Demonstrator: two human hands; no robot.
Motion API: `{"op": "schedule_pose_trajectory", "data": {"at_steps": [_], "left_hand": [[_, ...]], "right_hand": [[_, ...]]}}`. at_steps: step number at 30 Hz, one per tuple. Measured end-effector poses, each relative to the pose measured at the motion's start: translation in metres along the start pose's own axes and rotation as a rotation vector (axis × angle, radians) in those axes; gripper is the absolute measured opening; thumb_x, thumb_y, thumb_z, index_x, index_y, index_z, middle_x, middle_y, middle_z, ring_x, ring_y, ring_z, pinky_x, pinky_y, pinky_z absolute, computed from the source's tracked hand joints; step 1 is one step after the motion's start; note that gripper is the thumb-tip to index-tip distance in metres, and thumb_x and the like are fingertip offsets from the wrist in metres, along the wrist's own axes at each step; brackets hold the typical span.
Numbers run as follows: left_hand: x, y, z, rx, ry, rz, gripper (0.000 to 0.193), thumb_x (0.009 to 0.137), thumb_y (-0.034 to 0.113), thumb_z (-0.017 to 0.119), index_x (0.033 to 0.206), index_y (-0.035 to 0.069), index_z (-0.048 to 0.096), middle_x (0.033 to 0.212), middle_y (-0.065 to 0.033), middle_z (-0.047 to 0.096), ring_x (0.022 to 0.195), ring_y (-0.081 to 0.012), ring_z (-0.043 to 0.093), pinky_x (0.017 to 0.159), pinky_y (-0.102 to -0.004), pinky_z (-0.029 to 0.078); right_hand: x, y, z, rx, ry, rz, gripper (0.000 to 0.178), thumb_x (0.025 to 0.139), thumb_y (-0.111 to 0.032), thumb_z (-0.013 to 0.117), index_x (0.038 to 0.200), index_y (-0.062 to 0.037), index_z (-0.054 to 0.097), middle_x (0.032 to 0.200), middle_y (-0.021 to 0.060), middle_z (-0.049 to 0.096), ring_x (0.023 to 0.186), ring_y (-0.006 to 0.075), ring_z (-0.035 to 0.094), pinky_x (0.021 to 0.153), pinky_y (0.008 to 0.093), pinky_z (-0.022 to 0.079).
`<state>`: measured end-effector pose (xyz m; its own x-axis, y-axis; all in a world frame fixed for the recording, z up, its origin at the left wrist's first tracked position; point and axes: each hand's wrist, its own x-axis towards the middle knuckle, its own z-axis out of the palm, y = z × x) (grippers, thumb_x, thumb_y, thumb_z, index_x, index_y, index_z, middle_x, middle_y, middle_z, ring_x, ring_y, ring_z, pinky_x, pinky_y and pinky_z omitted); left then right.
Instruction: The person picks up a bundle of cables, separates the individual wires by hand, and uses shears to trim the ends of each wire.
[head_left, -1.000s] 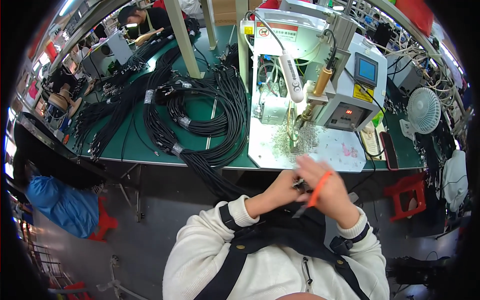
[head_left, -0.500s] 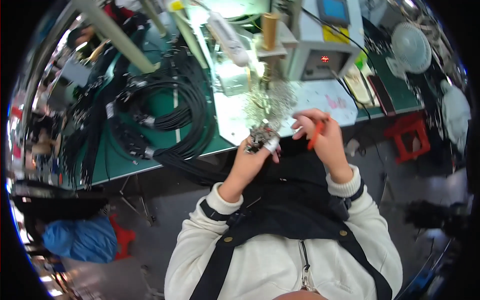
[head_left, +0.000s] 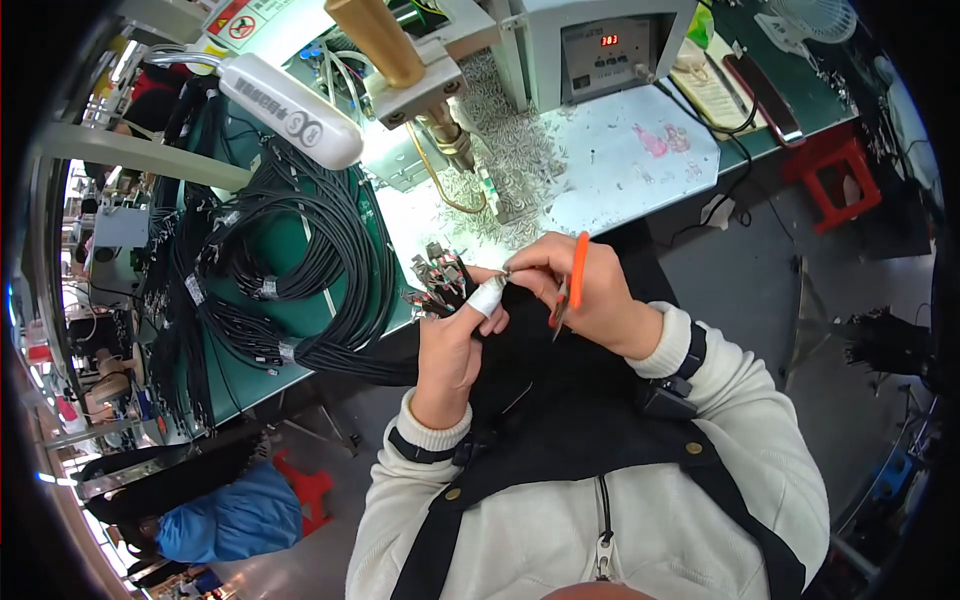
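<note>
My left hand [head_left: 448, 355] is closed round a bunch of black cable ends [head_left: 437, 282] with small metal connectors that fan out above its fingers. White tape [head_left: 487, 298] wraps its thumb. My right hand [head_left: 600, 295] grips a small cutting tool with orange handles [head_left: 579, 268], its metal tip pointing down toward me. The thumb and forefinger of that hand pinch together at the left thumb's tip, on something too small to make out. Both hands are just off the table's front edge, over my dark apron.
A press-like machine [head_left: 452, 135] stands ahead, with many small metal bits [head_left: 520, 170] strewn on its white plate [head_left: 640, 150]. A control box [head_left: 615, 55] with a red display is beside it. Coiled black cables [head_left: 330, 220] cover the left green table. A red stool [head_left: 835, 175] stands right.
My view has shifted closer to the machine. My right hand has come left to meet the left hand, its fingers now pinching at the left thumb. The orange-handled tool stays in it.
</note>
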<state>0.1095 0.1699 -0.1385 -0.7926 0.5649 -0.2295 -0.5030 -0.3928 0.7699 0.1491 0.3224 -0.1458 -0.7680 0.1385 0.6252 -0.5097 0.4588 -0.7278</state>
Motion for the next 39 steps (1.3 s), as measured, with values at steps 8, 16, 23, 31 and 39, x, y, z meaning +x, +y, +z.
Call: {"op": "schedule_pose_trajectory", "data": {"at_steps": [8, 16, 23, 31, 39], "left_hand": [[-0.003, -0.004, -0.001, 0.201, 0.115, 0.223, 0.015, 0.073, -0.006, 0.059, 0.085, -0.001, 0.054, 0.069, -0.0031, 0.05, 0.055, -0.0082, 0.044, 0.051, -0.0209, 0.034], [-0.005, -0.012, 0.006, 0.654, 0.219, 0.498, 0.014, 0.072, -0.008, 0.058, 0.084, -0.002, 0.056, 0.076, -0.0039, 0.054, 0.067, -0.0093, 0.05, 0.062, -0.0207, 0.04], [-0.005, -0.017, -0.001, 0.637, 0.266, 0.441, 0.017, 0.07, -0.01, 0.06, 0.085, -0.002, 0.057, 0.081, -0.0055, 0.056, 0.072, -0.01, 0.052, 0.069, -0.0229, 0.041], [0.0, -0.018, 0.014, 0.699, 0.199, 0.676, 0.019, 0.071, -0.007, 0.061, 0.089, -0.002, 0.055, 0.08, -0.0054, 0.057, 0.072, -0.0104, 0.054, 0.064, -0.021, 0.043], [-0.002, -0.006, 0.011, 0.359, 0.193, 0.182, 0.017, 0.075, -0.002, 0.059, 0.091, -0.003, 0.052, 0.076, -0.0055, 0.055, 0.059, -0.0091, 0.049, 0.052, -0.0194, 0.037]], "right_hand": [[0.0, -0.003, 0.002, -0.111, 0.055, -0.157, 0.022, 0.067, 0.0, 0.067, 0.087, -0.0036, 0.059, 0.064, 0.0057, 0.059, 0.049, 0.0157, 0.054, 0.045, 0.0238, 0.04], [0.008, -0.009, -0.006, -0.105, -0.109, -0.008, 0.015, 0.07, 0.002, 0.063, 0.084, -0.0008, 0.057, 0.068, 0.0064, 0.06, 0.052, 0.012, 0.056, 0.049, 0.0235, 0.042], [0.011, -0.008, -0.008, 0.595, -0.187, 0.662, 0.009, 0.076, -0.001, 0.059, 0.084, 0.0016, 0.055, 0.068, 0.0059, 0.057, 0.058, 0.0084, 0.055, 0.052, 0.0215, 0.043], [-0.004, -0.01, 0.001, 0.149, -0.102, 0.383, 0.008, 0.081, -0.005, 0.055, 0.085, 0.001, 0.054, 0.069, 0.0045, 0.057, 0.062, 0.0087, 0.055, 0.056, 0.0203, 0.043], [0.007, -0.008, -0.008, 0.437, -0.148, 0.546, 0.007, 0.08, -0.006, 0.055, 0.08, 0.0003, 0.052, 0.065, 0.0027, 0.055, 0.056, 0.0069, 0.053, 0.049, 0.0211, 0.041]]}}
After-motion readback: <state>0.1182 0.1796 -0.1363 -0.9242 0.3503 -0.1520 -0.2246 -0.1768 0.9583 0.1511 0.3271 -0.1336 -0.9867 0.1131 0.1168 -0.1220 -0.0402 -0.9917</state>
